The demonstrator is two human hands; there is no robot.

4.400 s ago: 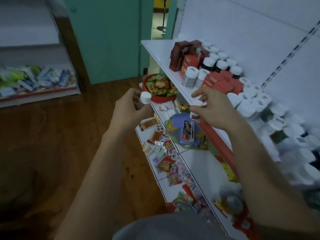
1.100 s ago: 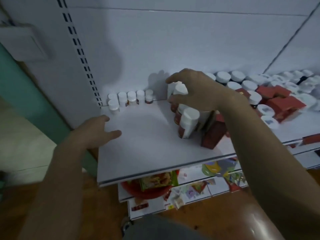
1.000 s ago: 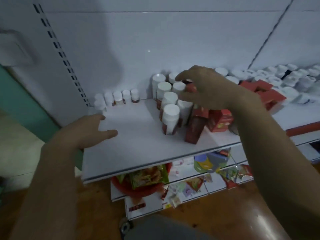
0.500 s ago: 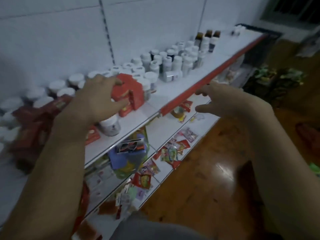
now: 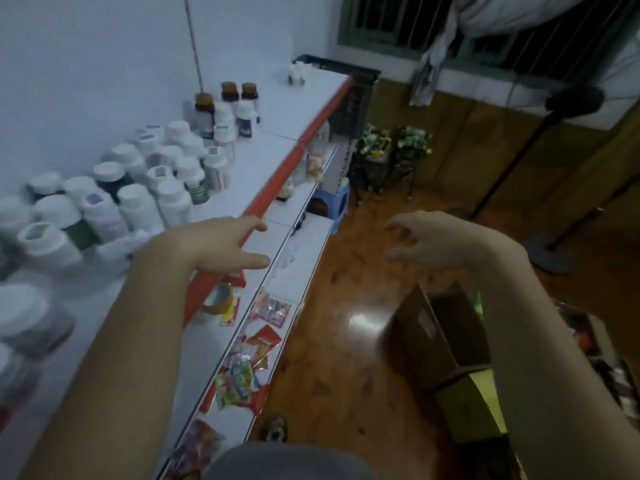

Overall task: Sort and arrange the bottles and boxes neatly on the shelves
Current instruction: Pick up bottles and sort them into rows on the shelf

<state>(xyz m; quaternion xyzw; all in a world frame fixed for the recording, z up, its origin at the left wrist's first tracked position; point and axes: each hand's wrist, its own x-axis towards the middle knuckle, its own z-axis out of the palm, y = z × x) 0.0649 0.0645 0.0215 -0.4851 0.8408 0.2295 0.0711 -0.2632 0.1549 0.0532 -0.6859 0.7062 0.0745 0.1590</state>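
Several white-capped bottles (image 5: 138,188) crowd the top shelf (image 5: 273,133), which has a red front edge. Brown-capped bottles (image 5: 230,95) stand farther along it. My left hand (image 5: 221,244) hovers over the shelf's red edge with fingers stretched out and holds nothing. My right hand (image 5: 429,244) hangs in the air over the floor, away from the shelf, fingers loosely curled and empty. No red box is in view.
Lower shelves (image 5: 298,271) carry snack packets (image 5: 242,372) and a tape roll (image 5: 218,299). An open cardboard box (image 5: 446,344) sits on the wooden floor to the right. A blue stool (image 5: 332,202) and a fan stand (image 5: 550,244) are farther off.
The view has swung right along the shelf. My left hand has let go of the red box and now hovers open over the shelf edge. My right hand stays empty.
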